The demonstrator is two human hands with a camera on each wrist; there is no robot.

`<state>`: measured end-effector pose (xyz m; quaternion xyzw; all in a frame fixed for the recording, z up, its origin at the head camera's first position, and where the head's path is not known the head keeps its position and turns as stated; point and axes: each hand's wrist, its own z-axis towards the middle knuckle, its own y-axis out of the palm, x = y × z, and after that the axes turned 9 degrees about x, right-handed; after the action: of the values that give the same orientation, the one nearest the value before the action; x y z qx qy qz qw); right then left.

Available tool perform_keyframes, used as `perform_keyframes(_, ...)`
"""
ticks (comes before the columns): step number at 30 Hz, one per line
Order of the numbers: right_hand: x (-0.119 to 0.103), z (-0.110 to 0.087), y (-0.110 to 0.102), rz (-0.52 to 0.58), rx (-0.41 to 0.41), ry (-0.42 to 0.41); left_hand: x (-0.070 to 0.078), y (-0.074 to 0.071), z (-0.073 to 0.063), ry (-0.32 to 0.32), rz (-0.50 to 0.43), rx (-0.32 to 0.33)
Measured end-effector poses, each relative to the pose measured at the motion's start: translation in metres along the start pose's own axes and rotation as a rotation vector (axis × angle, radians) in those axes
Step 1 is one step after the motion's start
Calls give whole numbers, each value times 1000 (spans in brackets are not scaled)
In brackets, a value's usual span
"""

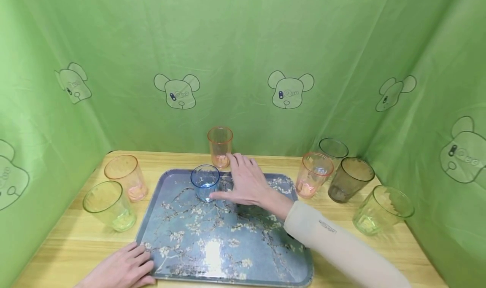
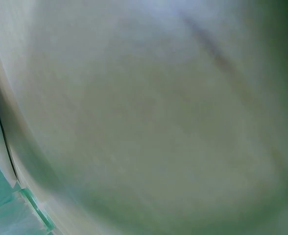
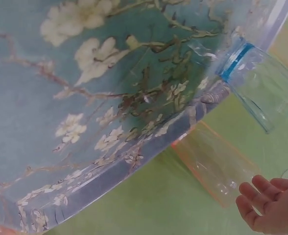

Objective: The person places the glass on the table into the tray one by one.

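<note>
A clear blue-rimmed cup (image 1: pixel 205 182) stands upright on the far part of the flowered blue tray (image 1: pixel 178 237). My right hand (image 1: pixel 248 180) is just right of it, thumb stretched toward the cup's front and the other fingers spread away; whether the thumb touches cannot be told. In the right wrist view, these fingers (image 3: pixel 261 200) are apart from the blue cup (image 3: pixel 276 85), near an orange-tinted cup (image 3: pixel 217 169). My left hand (image 1: pixel 123 267) rests at the tray's near left corner, fingers extended. The left wrist view is mostly a blurred pale surface.
Behind the tray stands an orange-rimmed cup (image 1: pixel 220 149). A pink cup (image 1: pixel 133 182) and a green cup (image 1: pixel 117 214) are left. On the right are another pink cup (image 1: pixel 309 180), a dark-rimmed clear cup (image 1: pixel 336 155), a brown cup (image 1: pixel 347 182) and another green cup (image 1: pixel 373 214). Green curtains (image 1: pixel 235 39) surround the table.
</note>
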<state>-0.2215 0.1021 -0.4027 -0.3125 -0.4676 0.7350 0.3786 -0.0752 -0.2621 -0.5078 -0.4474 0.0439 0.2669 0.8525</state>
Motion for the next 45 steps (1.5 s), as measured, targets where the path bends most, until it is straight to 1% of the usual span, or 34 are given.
perform_keyframes(8, 3, -15, -14, 39, 76, -22, 0, 0, 0, 1, 1, 4)
perform_keyframes(11, 4, -20, -19, 49, 85, -17, 0, 0, 1, -1, -3, 4)
perform_keyframes(18, 10, -38, -32, 74, 67, 38, 0, -1, 1, -9, -12, -4)
perform_keyframes(23, 18, -51, -42, 73, 94, 76, 0, -1, 1, -5, -17, -1)
perform_keyframes(33, 32, -75, -59, 124, 141, 170, 0, -1, 1, 0, -14, -5)
perform_keyframes(39, 43, -89, -62, 134, 196, 201, 1, -2, 2, -20, -16, -19)
perform_keyframes(45, 53, -104, -61, 158, 264, 208, 1, -3, 2, -27, -16, -26)
